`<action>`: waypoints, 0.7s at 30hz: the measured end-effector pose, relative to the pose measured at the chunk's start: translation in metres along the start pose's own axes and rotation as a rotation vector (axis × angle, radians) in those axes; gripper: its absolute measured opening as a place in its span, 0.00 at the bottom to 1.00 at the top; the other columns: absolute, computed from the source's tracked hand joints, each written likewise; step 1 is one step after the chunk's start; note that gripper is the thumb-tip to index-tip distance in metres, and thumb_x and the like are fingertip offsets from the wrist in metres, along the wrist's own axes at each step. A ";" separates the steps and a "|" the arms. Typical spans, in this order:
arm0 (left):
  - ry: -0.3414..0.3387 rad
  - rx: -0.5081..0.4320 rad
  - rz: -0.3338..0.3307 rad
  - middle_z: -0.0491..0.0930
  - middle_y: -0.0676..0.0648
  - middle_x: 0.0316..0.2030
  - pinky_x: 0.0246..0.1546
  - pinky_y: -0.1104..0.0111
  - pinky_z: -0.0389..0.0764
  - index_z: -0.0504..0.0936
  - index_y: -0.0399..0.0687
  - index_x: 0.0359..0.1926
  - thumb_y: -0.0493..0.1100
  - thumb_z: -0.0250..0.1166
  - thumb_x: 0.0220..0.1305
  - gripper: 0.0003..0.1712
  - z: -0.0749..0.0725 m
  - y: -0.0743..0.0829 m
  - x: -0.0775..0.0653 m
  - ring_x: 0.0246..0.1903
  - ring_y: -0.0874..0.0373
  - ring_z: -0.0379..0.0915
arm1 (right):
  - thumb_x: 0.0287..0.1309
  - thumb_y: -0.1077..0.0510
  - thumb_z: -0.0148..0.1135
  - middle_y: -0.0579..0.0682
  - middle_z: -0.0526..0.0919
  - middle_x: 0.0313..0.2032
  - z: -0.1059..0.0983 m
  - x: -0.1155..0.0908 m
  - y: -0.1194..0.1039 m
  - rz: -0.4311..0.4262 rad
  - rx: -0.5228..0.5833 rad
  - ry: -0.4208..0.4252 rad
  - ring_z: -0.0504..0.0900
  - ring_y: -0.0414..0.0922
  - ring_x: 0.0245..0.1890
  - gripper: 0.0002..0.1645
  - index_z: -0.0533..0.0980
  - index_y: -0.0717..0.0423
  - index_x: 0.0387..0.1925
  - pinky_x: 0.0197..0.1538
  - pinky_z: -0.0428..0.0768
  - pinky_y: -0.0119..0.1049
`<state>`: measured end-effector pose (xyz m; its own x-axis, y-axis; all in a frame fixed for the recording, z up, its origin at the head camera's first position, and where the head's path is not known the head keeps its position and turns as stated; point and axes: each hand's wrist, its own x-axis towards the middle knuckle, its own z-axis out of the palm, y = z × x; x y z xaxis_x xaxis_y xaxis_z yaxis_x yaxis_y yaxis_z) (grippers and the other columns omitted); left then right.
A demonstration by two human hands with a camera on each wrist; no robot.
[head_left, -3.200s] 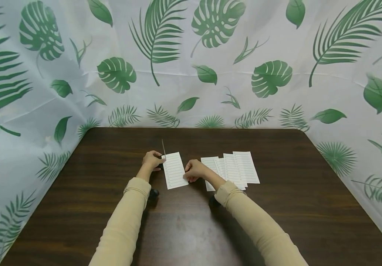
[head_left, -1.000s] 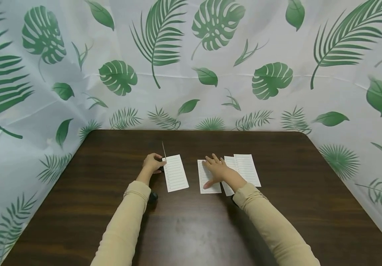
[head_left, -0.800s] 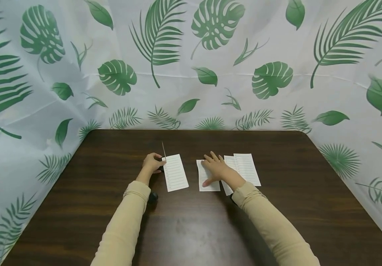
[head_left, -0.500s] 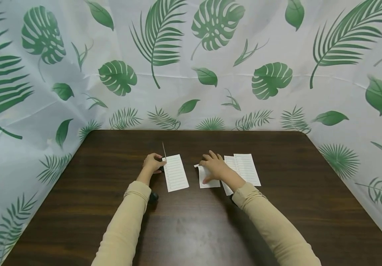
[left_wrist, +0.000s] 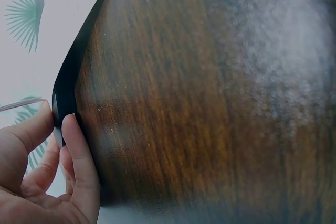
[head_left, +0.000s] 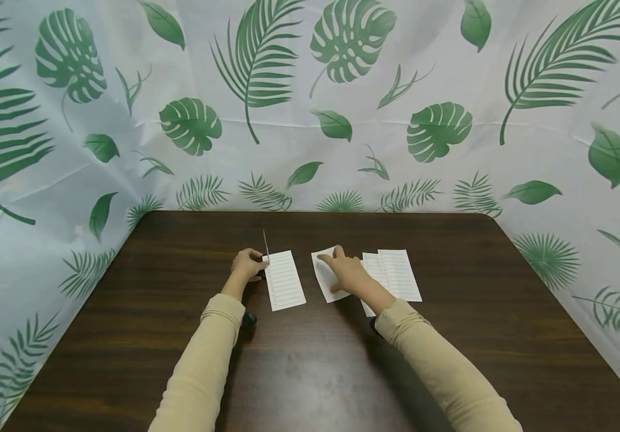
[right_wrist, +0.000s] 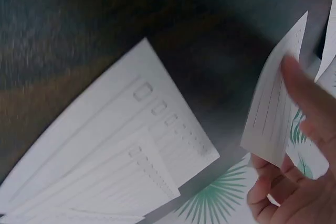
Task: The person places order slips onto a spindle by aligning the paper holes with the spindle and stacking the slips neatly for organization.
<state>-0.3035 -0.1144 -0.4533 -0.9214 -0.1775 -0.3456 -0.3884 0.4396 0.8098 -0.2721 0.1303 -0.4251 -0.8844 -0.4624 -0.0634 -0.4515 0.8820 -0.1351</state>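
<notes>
My left hand point(head_left: 247, 264) pinches a black clip point(left_wrist: 64, 111) between thumb and fingers at the upper left edge of a white lined sheet point(head_left: 286, 282). From the clip a thin metal wire arm point(head_left: 265, 245) sticks up. My right hand point(head_left: 349, 273) holds a second lined sheet point(head_left: 325, 270), which is bent and raised at an angle. In the right wrist view the thumb lies on the face of this sheet point(right_wrist: 268, 108) and the other fingers are behind it. Just right of that hand, more lined sheets point(head_left: 400, 276) overlap on the table, partly covered by the hand.
The dark wood table point(head_left: 299, 372) extends around the sheets. Behind and beside it hangs a white cloth point(head_left: 282, 54) printed with green leaves. A black item point(head_left: 248, 320) shows beneath the left wrist.
My right hand moves from over the fanned sheets, drawing one sheet left, then bending and lifting it. My left hand stays at the clip.
</notes>
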 end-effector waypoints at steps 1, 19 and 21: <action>0.002 0.002 -0.001 0.63 0.32 0.61 0.23 0.74 0.83 0.74 0.39 0.51 0.38 0.64 0.61 0.18 0.000 0.000 -0.001 0.40 0.48 0.72 | 0.42 0.59 0.75 0.65 0.67 0.51 0.001 0.000 0.000 0.003 0.045 0.020 0.81 0.56 0.34 0.44 0.67 0.58 0.63 0.39 0.81 0.46; 0.004 0.018 -0.001 0.64 0.33 0.60 0.23 0.75 0.83 0.73 0.40 0.52 0.40 0.63 0.62 0.18 -0.003 0.000 -0.003 0.39 0.48 0.73 | 0.45 0.77 0.59 0.71 0.75 0.52 0.007 0.005 -0.001 0.140 0.486 0.313 0.80 0.56 0.37 0.29 0.72 0.72 0.54 0.35 0.81 0.39; 0.005 0.015 0.004 0.65 0.33 0.60 0.24 0.75 0.83 0.73 0.40 0.52 0.40 0.63 0.62 0.18 -0.002 0.001 -0.003 0.39 0.47 0.73 | 0.44 0.78 0.58 0.72 0.74 0.54 0.007 0.003 0.001 0.172 0.544 0.334 0.81 0.56 0.34 0.38 0.64 0.70 0.62 0.34 0.81 0.40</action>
<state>-0.3006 -0.1151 -0.4505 -0.9229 -0.1801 -0.3402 -0.3848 0.4532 0.8041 -0.2744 0.1287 -0.4324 -0.9673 -0.1888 0.1695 -0.2537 0.7283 -0.6366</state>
